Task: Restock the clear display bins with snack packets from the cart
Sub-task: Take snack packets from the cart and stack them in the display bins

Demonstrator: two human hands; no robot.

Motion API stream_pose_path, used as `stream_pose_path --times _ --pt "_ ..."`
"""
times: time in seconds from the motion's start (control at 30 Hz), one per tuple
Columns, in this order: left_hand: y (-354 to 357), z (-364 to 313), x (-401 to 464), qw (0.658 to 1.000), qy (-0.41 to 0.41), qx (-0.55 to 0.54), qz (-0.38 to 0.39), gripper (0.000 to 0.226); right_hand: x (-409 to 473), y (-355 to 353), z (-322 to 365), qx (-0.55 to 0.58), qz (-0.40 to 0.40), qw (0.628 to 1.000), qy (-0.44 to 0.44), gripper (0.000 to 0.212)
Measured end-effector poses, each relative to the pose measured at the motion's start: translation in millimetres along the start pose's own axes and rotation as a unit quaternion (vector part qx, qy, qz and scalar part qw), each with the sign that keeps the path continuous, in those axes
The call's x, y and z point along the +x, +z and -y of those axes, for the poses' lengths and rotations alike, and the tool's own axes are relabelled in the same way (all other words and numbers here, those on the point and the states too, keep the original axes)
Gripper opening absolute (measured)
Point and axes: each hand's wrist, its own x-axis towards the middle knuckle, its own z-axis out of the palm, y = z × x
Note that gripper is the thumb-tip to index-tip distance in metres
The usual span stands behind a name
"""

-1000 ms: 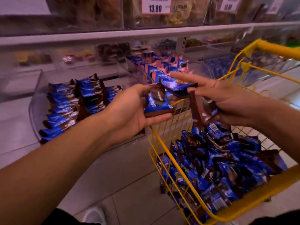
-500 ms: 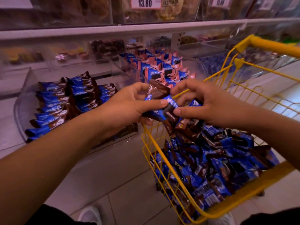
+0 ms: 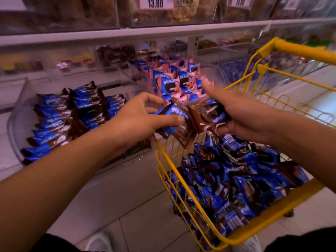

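- Shop shelving (image 3: 127, 34) carried clear display bins; the left bin (image 3: 16, 113) held blue-and-brown snack packets (image 3: 60, 113) in stacked rows, evidently the restocking target.
- Yellow wire cart (image 3: 269, 220) stood just beside it, full of loose packets (image 3: 236, 182), keeping supply within reach.
- Left hand (image 3: 138, 119) gripped a small stack of packets (image 3: 174, 117) between thumb and fingers, probably gathering a batch.
- Right hand (image 3: 241, 113) clutched further packets (image 3: 207, 113), touching the left's stack.
- Compared with half a second earlier, the right hand's index finger had straightened, and both hands sat slightly higher above the cart rim.
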Motion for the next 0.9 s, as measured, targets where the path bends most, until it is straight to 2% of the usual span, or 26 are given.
stream_pose_path --times 0.07,0.1,0.2,0.27,0.33,0.43,0.5,0.57,0.67,0.77,0.9 --pt "-4.2 0.3 1.5 0.998 0.011 -0.037 -0.046 0.083 -1.0 -2.9 2.5 0.072 0.042 0.996 0.014 0.042" --pt "-5.8 -0.2 2.1 0.996 0.017 -0.061 -0.062 0.084 -1.6 -4.6 2.0 0.083 0.065 0.994 0.005 0.038" --pt "-9.4 0.0 4.4 0.985 0.023 -0.139 -0.095 0.081 -2.5 -7.7 -1.9 0.070 0.083 0.994 -0.032 0.056" --pt "-9.8 1.9 6.2 0.979 0.030 -0.172 -0.103 0.061 -2.9 -7.8 -2.7 0.076 0.071 0.994 -0.041 0.055" --pt "-8.3 2.7 7.0 0.977 0.035 -0.185 -0.101 0.050 -4.4 -6.9 -1.7 0.105 0.091 0.989 -0.041 0.045" --pt "-6.1 4.3 6.5 0.981 0.056 -0.160 -0.092 0.055 -6.0 -6.0 -1.1 0.157 0.133 0.978 -0.037 0.024" --pt "-5.5 5.1 5.2 0.984 0.074 -0.148 -0.071 0.065 -5.5 -6.1 -1.7 0.159 0.135 0.977 -0.033 0.027" --pt "-6.3 4.8 4.2 0.982 0.075 -0.162 -0.053 0.072 -4.8 -6.6 -2.2 0.123 0.126 0.984 -0.036 0.043" --pt "-3.7 2.5 2.8 0.974 0.057 -0.213 -0.045 0.060 -4.7 -6.6 -4.9 0.051 0.119 0.991 -0.039 0.063" --pt "6.4 0.1 1.7 0.961 0.036 -0.272 -0.036 0.028 -4.5 -0.8 -7.4 0.018 0.096 0.993 -0.063 0.043" --pt "15.5 -5.5 1.3 0.957 0.012 -0.287 -0.045 0.029 -1.8 13.8 -12.3 0.061 0.068 0.990 -0.105 0.035"
